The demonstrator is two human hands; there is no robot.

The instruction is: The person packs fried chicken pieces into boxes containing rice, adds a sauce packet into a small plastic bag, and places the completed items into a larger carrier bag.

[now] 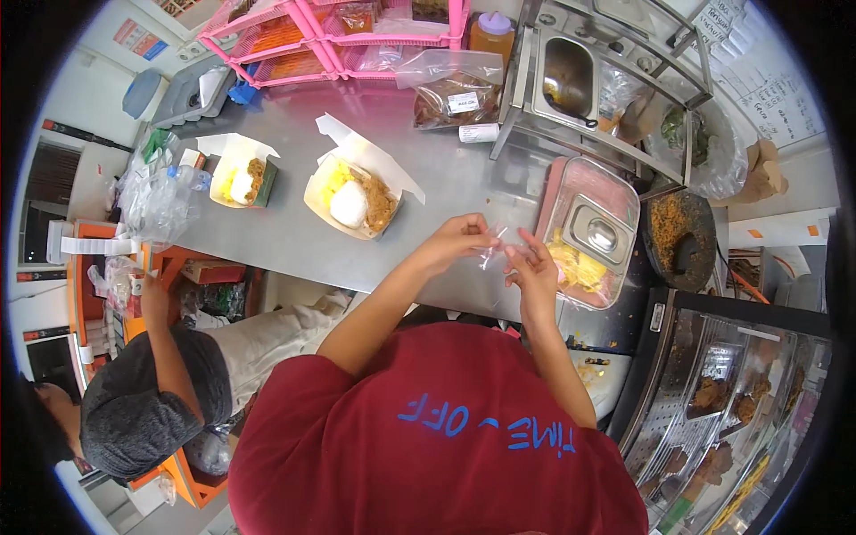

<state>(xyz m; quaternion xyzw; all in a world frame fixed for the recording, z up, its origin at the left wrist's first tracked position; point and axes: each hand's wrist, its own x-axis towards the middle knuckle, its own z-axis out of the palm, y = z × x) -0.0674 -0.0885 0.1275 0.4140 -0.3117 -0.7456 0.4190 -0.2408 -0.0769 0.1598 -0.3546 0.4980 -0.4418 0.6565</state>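
Observation:
Between my two hands, over the front part of the steel counter [281,234], a small clear plastic bag [496,249] is stretched. My left hand [458,242] pinches its left side with thumb and fingers. At its right side my right hand [533,267] holds the film between thumb and fingertips, other fingers spread. Left of my hands stands an open paper food box [314,194] with white rice [349,204], yellow shreds and brown food. A smaller open box [231,160] with similar food is further left. Just right of my right hand, a clear tray holds yellow shreds [580,267] and a steel lidded container [597,231].
Pink racks [314,47] and a zip bag of brown food [455,100] line the back. A steel stand [515,107] with a pan is at back right, a stone mortar [681,241] right, a glass display case [719,401] lower right. Another person [154,401] is at left.

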